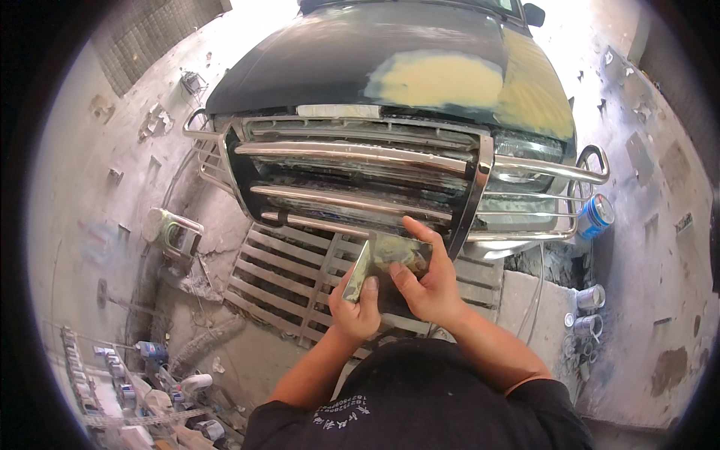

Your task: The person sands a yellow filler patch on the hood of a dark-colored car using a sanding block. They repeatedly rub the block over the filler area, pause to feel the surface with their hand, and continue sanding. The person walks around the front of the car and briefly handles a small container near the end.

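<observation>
In front of my chest, my left hand is closed round a narrow flat putty spreader, smeared yellow-green and tilted upright. Its edge meets a wider flat putty spreader that my right hand grips, thumb on the smeared face and index finger stretched along the far side. Both blades are coated with putty; their handles, if any, are hidden by my fingers. Beyond them stands a dark vehicle with its hood. A broad patch of yellow filler covers the hood's right part and runs down the fender.
A chrome grille guard spans the vehicle's front, just beyond my hands. Below lies a slatted floor grate. A green stool stands left, a blue can right, with open tins nearer. Cluttered supplies fill the lower left.
</observation>
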Demonstrator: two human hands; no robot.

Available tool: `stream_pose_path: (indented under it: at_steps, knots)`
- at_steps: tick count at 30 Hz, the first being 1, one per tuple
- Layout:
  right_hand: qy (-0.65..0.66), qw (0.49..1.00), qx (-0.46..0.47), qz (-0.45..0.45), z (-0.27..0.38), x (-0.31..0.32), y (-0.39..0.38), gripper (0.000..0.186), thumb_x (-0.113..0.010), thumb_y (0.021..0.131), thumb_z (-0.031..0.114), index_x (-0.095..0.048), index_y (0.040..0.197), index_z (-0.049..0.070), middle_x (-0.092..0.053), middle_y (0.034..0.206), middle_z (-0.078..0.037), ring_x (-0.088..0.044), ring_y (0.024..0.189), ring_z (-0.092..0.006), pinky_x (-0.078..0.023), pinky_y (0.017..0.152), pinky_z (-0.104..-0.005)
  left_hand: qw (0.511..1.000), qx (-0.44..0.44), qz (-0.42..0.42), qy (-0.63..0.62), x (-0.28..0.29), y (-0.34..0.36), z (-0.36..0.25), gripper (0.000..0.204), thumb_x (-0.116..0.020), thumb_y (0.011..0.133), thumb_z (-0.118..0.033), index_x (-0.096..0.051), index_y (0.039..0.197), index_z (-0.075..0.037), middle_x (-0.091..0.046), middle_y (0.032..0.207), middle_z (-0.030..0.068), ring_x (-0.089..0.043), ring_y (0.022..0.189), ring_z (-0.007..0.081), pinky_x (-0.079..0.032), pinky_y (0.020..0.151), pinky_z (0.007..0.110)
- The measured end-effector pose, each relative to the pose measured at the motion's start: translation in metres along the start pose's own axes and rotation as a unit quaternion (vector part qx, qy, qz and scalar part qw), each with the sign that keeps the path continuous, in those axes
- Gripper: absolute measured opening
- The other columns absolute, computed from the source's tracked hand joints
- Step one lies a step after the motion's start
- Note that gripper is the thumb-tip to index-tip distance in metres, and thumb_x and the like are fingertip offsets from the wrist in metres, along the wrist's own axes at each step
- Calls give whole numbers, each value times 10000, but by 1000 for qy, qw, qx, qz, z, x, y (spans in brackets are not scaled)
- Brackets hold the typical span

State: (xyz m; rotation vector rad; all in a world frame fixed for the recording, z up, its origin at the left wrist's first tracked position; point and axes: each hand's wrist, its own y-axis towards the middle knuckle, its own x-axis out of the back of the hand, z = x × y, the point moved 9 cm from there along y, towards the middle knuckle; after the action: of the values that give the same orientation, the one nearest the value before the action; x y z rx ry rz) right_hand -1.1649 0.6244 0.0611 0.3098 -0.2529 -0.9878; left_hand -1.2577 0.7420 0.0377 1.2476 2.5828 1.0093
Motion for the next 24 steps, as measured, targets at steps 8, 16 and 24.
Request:
stream_pose_path:
  at_steps: [8, 16, 24]
  knots:
    - [55, 995, -73, -32, -24, 7, -6, 563, -612, 841, 50, -368, 1347, 11, -557, 1168, -150, -552, 1030, -171, -438, 888, -296, 1000, 0, 5, -2, 3, 10, -9, 300, -512, 929, -102, -561, 1167, 74, -663, 978, 143, -618, 859, 152, -485, 756, 268]
    - [53, 997, -53, -26, -5, 10, 11, 537, -606, 846, 45, -380, 1332, 11, -562, 1142, -133, -547, 1023, -160, -443, 876, -286, 999, 6, 40, 1, -6, 21, -17, 358, -506, 923, -107, -507, 1237, 64, -640, 1084, 187, -633, 956, 216, -479, 831, 299]
    - [77, 993, -90, -15, -12, 4, 8, 516, -599, 854, 57, -384, 1321, 12, -615, 996, -117, -577, 881, -139, -473, 758, -278, 998, 45, -10, -51, -1, 22, -7, 381, -517, 921, -109, -462, 1256, 63, -590, 1157, 182, -575, 1032, 207, -459, 853, 312]
